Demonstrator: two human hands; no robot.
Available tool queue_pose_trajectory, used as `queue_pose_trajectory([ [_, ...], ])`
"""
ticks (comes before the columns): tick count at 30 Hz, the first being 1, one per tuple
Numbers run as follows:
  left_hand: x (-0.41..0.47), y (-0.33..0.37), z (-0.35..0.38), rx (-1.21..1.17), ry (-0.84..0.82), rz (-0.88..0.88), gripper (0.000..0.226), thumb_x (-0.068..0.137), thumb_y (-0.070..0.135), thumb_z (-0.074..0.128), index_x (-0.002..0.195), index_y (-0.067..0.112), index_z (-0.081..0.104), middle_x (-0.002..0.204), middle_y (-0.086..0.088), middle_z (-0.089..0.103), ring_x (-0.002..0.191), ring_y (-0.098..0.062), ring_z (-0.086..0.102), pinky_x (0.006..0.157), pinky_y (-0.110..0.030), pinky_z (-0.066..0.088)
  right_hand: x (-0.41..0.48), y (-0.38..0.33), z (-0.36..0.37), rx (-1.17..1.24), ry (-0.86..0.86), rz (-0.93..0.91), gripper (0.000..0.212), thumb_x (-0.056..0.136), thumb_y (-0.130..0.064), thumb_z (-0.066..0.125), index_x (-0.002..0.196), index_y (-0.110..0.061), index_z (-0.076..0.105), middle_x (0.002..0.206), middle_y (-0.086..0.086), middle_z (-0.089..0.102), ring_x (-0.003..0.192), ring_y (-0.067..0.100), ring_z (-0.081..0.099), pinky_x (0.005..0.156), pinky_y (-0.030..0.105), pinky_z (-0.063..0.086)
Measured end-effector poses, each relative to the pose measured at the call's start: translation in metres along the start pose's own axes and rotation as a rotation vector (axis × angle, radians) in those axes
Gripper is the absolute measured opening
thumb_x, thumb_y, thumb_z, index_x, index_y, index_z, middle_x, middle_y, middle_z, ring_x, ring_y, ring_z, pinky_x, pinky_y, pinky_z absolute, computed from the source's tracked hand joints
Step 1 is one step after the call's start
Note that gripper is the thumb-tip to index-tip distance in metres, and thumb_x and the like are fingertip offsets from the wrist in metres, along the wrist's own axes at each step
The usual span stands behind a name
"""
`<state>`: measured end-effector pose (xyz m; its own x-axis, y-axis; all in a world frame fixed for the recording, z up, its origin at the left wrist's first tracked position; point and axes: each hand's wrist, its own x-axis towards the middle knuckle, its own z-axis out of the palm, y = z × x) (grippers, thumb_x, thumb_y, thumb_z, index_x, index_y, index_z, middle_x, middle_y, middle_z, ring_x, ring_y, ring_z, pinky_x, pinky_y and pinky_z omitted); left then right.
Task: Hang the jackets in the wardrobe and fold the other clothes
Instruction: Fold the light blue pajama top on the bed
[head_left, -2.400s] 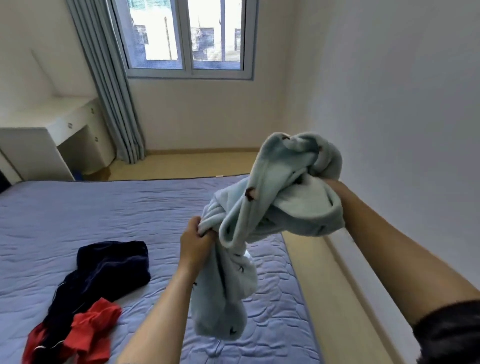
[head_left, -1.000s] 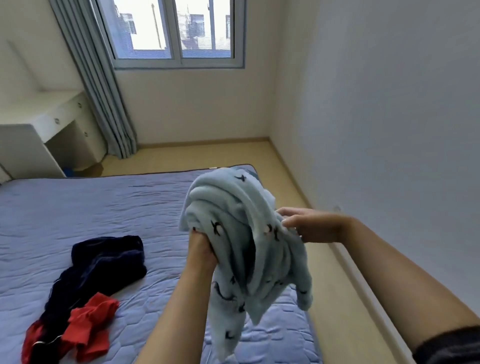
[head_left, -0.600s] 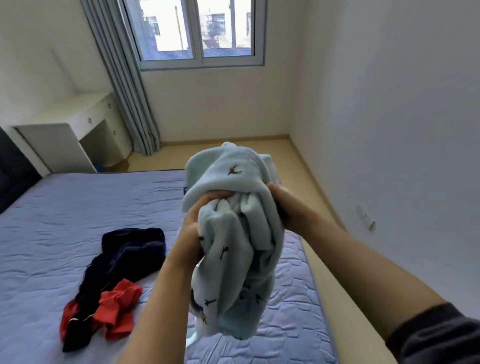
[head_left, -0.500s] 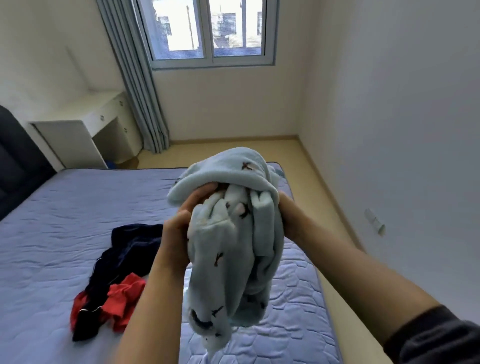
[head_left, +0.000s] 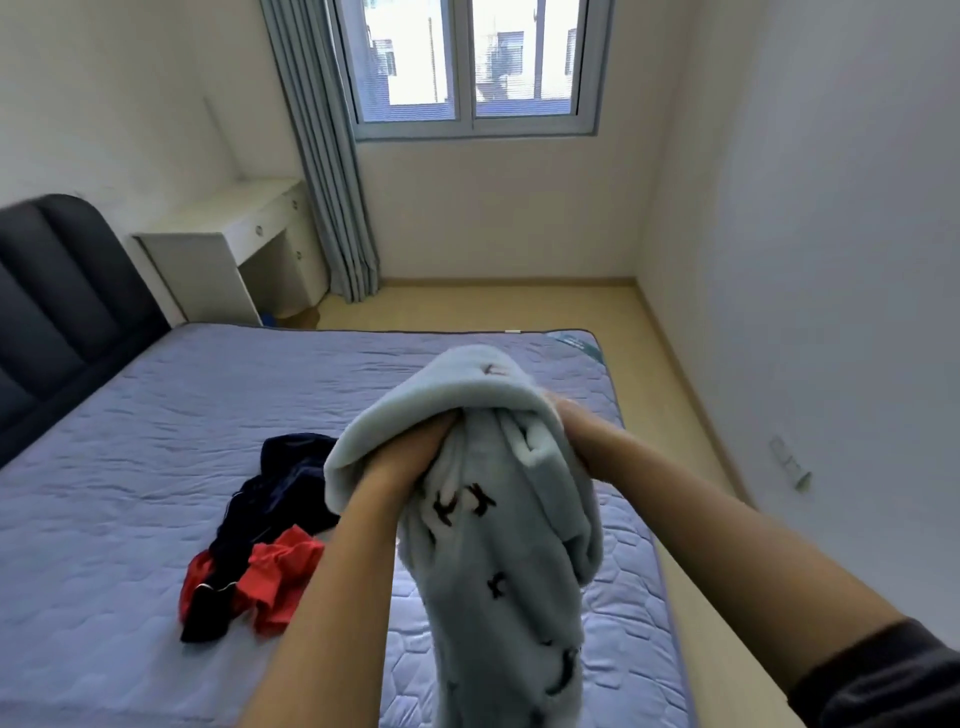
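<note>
1. Light-blue fleece garment (head_left: 498, 571): bunched, held in the air above the bed, centre to 6 o'clock. Left hand (head_left: 410, 460) grips its folds, fingers buried in the cloth. Right hand (head_left: 576, 431) clasps the 2 o'clock edge, fingertips hidden.
Advice: find the shoulders or hem, shake it open, then lay it flat before folding.
2. Lilac quilted mattress (head_left: 130, 467).
3. Dark headboard (head_left: 57, 291), 9 o'clock.
4. White desk (head_left: 228, 244), 10 o'clock.
5. Navy-and-red clothes heap (head_left: 265, 530), 8 o'clock, on the mattress.
</note>
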<state>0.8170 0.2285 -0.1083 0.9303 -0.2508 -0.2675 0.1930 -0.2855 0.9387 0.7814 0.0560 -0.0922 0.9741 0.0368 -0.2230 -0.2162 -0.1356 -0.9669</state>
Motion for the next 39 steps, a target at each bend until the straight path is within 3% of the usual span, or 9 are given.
queue_pose_trajectory([
  [3, 0.005, -0.003, -0.001, 0.165, 0.012, 0.076, 0.047, 0.100, 0.028, 0.042, 0.143, 0.010, 0.037, 0.153, -0.008, 0.031, 0.142, -0.022, 0.026, 0.116, -0.027, 0.019, -0.003, 0.008, -0.008, -0.151, -0.043, -0.096, 0.058, 0.093, -0.048, 0.048, 0.143, -0.022, 0.032, 0.132, -0.009, 0.042, 0.118, 0.010, 0.046, 0.103, 0.032, 0.039],
  [6, -0.005, -0.014, -0.005, 0.310, 0.041, 0.184, 0.043, 0.100, 0.014, 0.039, 0.138, -0.006, 0.038, 0.149, -0.019, 0.033, 0.140, -0.031, 0.027, 0.108, -0.022, 0.018, -0.006, 0.014, -0.016, -0.363, -0.109, -0.223, 0.042, 0.091, -0.022, 0.061, 0.129, -0.023, 0.041, 0.118, -0.008, 0.052, 0.105, 0.003, 0.053, 0.089, 0.021, 0.047],
  [12, -0.007, 0.012, -0.006, 0.060, 0.277, 0.573, 0.010, 0.078, 0.022, 0.063, 0.088, 0.022, 0.059, 0.082, 0.010, 0.063, 0.078, -0.003, 0.058, 0.072, -0.021, 0.047, 0.022, 0.048, -0.078, 0.622, 0.513, 0.120, 0.030, 0.096, -0.039, 0.044, 0.092, -0.013, 0.059, 0.086, 0.010, 0.064, 0.079, 0.020, 0.060, 0.069, 0.030, 0.049],
  [15, 0.002, 0.014, -0.017, 0.068, 0.226, 0.769, 0.010, 0.079, 0.016, 0.061, 0.083, 0.023, 0.056, 0.074, 0.018, 0.061, 0.072, 0.002, 0.056, 0.068, -0.016, 0.046, 0.021, 0.077, -0.093, 0.277, 0.476, 0.280, 0.009, 0.085, -0.014, 0.053, 0.090, -0.007, 0.054, 0.085, 0.014, 0.054, 0.073, 0.024, 0.055, 0.066, 0.030, 0.048],
  [20, -0.001, 0.027, -0.017, 0.118, 0.132, 0.881, 0.010, 0.081, 0.004, 0.056, 0.086, 0.013, 0.054, 0.077, 0.010, 0.059, 0.073, -0.005, 0.053, 0.068, -0.020, 0.046, 0.027, 0.078, -0.073, -0.354, 0.574, 0.299, 0.088, 0.081, -0.023, 0.064, 0.149, -0.017, 0.008, 0.148, 0.019, 0.027, 0.132, 0.036, 0.036, 0.104, 0.046, 0.039],
  [22, -0.005, 0.036, -0.014, 0.132, 0.116, 0.939, 0.018, 0.082, 0.001, 0.053, 0.086, 0.018, 0.054, 0.079, 0.012, 0.060, 0.074, -0.003, 0.054, 0.070, -0.017, 0.045, 0.028, 0.061, -0.058, -0.492, 0.376, 0.032, 0.100, 0.081, -0.030, 0.068, 0.152, -0.026, -0.002, 0.159, 0.007, 0.005, 0.144, 0.027, 0.015, 0.115, 0.044, 0.024],
  [25, -0.007, 0.048, -0.014, 0.144, 0.098, 0.993, 0.021, 0.080, -0.002, 0.050, 0.088, 0.017, 0.055, 0.084, 0.002, 0.062, 0.077, -0.011, 0.057, 0.072, -0.025, 0.048, 0.031, 0.046, -0.032, -0.506, -0.054, -0.073, 0.090, 0.077, -0.025, 0.072, 0.150, -0.022, 0.018, 0.145, 0.002, 0.036, 0.129, 0.019, 0.040, 0.099, 0.028, 0.042],
  [29, -0.009, 0.052, -0.023, 0.212, 0.096, 1.004, 0.019, 0.080, 0.006, 0.048, 0.091, 0.017, 0.058, 0.087, 0.000, 0.064, 0.082, -0.021, 0.061, 0.075, -0.031, 0.050, 0.036, 0.057, -0.011, -0.551, -0.082, -0.045, 0.012, 0.083, -0.008, 0.060, 0.090, -0.017, 0.058, 0.090, 0.000, 0.060, 0.089, 0.017, 0.058, 0.084, 0.034, 0.051],
  [39, -0.011, 0.018, -0.100, 0.641, -0.036, 0.374, 0.052, 0.073, 0.008, 0.060, 0.105, 0.047, 0.047, 0.106, 0.011, 0.060, 0.106, -0.013, 0.057, 0.083, -0.027, 0.047, 0.045, 0.025, -0.002, -0.340, 0.280, -0.497, 0.022, 0.087, -0.018, 0.058, 0.109, -0.016, 0.056, 0.099, -0.004, 0.064, 0.093, 0.018, 0.061, 0.079, 0.032, 0.049],
])
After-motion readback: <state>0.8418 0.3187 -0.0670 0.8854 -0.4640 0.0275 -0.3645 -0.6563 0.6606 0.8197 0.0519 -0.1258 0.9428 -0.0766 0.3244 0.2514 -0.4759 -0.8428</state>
